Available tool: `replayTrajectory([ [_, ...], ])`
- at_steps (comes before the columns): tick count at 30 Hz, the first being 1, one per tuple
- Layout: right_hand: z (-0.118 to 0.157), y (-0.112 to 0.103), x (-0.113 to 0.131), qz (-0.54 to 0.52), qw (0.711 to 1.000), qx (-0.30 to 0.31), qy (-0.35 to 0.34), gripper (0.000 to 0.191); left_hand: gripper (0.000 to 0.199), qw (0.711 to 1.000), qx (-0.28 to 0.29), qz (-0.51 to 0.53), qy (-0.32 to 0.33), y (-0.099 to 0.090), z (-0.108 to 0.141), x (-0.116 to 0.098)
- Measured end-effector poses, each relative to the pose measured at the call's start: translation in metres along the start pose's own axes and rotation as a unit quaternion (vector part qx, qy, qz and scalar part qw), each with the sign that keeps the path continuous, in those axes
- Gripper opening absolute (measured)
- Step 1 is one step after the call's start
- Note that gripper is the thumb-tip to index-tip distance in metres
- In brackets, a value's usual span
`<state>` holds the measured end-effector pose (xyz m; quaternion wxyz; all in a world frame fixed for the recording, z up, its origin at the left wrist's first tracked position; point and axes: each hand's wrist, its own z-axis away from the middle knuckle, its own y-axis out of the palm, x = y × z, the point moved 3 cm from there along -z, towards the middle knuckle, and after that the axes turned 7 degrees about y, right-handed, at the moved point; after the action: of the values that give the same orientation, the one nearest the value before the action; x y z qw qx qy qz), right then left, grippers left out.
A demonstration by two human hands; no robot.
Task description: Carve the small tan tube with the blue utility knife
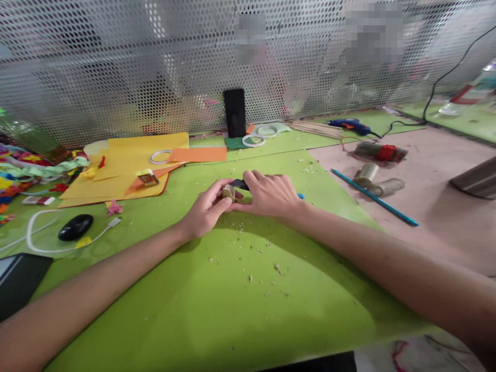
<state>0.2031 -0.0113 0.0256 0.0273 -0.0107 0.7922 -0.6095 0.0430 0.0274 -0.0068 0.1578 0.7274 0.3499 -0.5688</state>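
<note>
My left hand (205, 209) is closed around a short, tan, hollow piece that looks like bamboo tube (228, 193), held just above the green table. My right hand (271, 194) grips a tool with a dark front part (241, 184), pressed close against the tan piece. A blue end (300, 196) shows past the right hand and seems to belong to that tool. Its blade or tip is hidden, so the tool's kind is unclear. Pale shavings (277, 268) lie scattered on the table below and around both hands.
A phone (234, 113) leans on the perforated metal screen. To the right lie a teal pencil-like stick (374, 197), tan tube pieces (389, 187), a blue glue gun (352, 125) and a metal cylinder (475, 178). Leftward are yellow paper sheets (116, 175) and a black mouse (76, 227).
</note>
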Motion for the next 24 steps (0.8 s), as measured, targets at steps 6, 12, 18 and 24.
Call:
replayTrajectory([
  [6,0.0014,0.0011,0.0032,0.018,1.000,0.010,-0.004,0.086,0.040,1.000,-0.009,0.001,-0.010,-0.0007,-0.0001,-0.0003],
  [12,0.0030,0.0017,0.0028,0.028,1.000,0.006,-0.009,0.086,0.039,1.000,-0.011,-0.006,-0.017,-0.0005,-0.0001,-0.0015],
  [18,0.0028,0.0014,0.0025,0.025,1.000,0.004,-0.013,0.087,0.038,1.000,-0.013,-0.003,-0.014,-0.0004,-0.0005,-0.0023],
  [24,0.0024,0.0024,0.0025,0.013,1.000,0.013,-0.020,0.083,0.038,1.000,-0.011,0.000,-0.020,0.0000,-0.0003,-0.0017],
])
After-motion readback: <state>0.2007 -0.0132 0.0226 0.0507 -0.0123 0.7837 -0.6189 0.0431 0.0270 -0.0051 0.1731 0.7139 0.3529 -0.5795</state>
